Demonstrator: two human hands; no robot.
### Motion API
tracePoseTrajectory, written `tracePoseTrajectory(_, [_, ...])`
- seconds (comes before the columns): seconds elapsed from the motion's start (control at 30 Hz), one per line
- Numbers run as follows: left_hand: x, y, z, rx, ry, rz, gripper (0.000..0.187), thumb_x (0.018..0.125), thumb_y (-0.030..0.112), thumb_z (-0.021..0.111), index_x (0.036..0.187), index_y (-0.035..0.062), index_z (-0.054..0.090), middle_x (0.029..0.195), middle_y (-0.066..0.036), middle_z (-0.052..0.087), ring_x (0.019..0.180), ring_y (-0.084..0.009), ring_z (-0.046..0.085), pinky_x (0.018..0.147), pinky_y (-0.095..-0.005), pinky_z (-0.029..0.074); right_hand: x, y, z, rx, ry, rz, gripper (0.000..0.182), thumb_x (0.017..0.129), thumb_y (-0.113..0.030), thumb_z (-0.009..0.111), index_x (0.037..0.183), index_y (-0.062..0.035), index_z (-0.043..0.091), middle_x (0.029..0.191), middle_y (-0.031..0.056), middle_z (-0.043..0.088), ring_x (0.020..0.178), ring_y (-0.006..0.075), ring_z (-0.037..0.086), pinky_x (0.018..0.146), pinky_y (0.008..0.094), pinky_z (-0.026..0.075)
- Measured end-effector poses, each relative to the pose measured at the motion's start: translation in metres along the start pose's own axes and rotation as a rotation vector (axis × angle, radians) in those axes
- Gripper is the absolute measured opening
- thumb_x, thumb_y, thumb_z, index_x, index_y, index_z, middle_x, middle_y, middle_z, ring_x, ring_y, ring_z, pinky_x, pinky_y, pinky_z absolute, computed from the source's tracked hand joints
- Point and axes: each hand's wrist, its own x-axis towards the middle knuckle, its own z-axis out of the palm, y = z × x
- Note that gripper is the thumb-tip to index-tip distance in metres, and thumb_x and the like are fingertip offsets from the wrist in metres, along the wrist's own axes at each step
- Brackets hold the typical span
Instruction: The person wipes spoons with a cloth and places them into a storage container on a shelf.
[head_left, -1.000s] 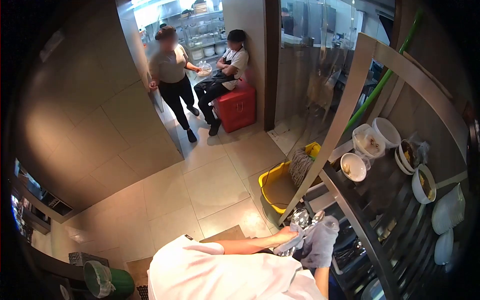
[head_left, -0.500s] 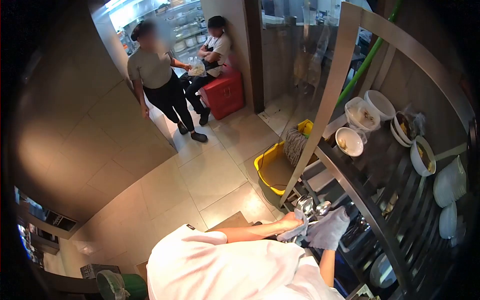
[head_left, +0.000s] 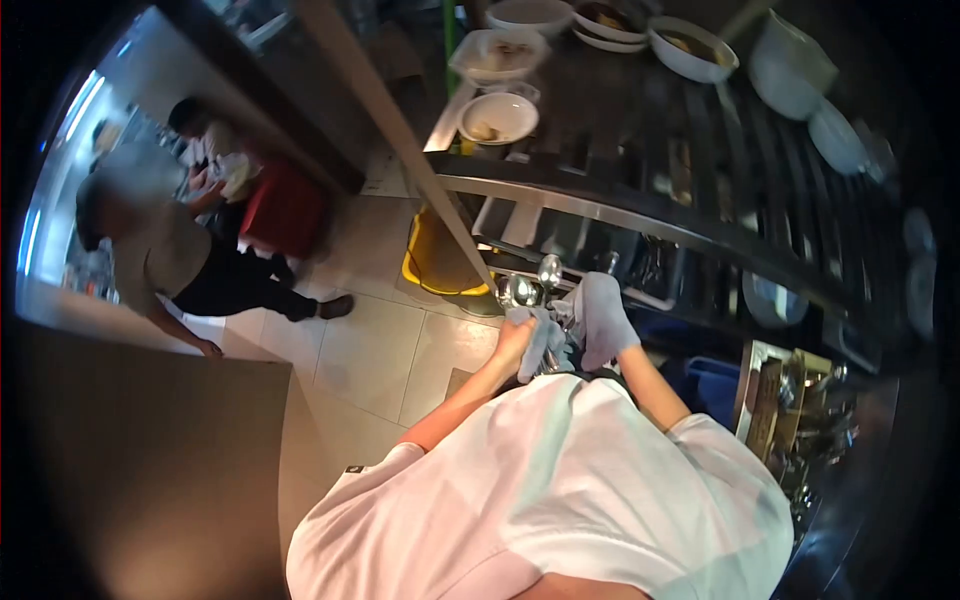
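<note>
Several metal spoons [head_left: 522,290] stick out, bowls up, from my left hand [head_left: 515,340], which is closed round their handles with part of a grey cloth [head_left: 543,345]. My right hand [head_left: 603,315] is covered by the cloth, to the right of the spoons and close against them; its fingers are hidden under the fabric. Both hands are near my white shirt, just below the metal shelf edge.
A metal rack [head_left: 640,205] holds white bowls [head_left: 500,118] with food remains. A yellow mop bucket [head_left: 435,255] stands on the floor. Cutlery fills a container [head_left: 790,400] at right. Two people are at upper left, near a red box [head_left: 285,208].
The view has turned, bringing the rack across the top and my hands nearer the middle. The cloth-covered right hand is now more upright beside the spoons. The standing person now appears farther left.
</note>
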Motion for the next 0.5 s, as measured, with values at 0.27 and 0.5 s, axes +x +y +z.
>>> tracePoseTrajectory(0.27, [0.008, 0.002, 0.003, 0.074, 0.107, -0.013, 0.022, 0.083, 0.014, 0.054, 0.095, -0.0032, 0.061, 0.088, -0.01, 0.063, 0.076, -0.0194, 0.06, 0.065, -0.0345, 0.049, 0.096, 0.061, 0.176, 1.429, 0.793, -0.655, 0.049, 0.055, -0.064, 0.069, 0.065, -0.0174, 0.058, 0.063, 0.0029, 0.055, 0.06, 0.0188, 0.056, 0.06, 0.029, 0.047])
tracePoseTrajectory(0.5, [0.012, 0.015, 0.014, 0.22, -0.137, -0.023, 0.025, 0.082, 0.011, 0.048, 0.101, -0.0001, 0.062, 0.092, -0.007, 0.063, 0.084, -0.0166, 0.059, 0.073, -0.0306, 0.047, 0.037, -0.014, 0.065, 0.903, 0.963, -0.392, 0.013, 0.082, -0.007, 0.048, 0.092, -0.0109, 0.056, 0.077, 0.0043, 0.058, 0.068, 0.0195, 0.058, 0.057, 0.0299, 0.046])
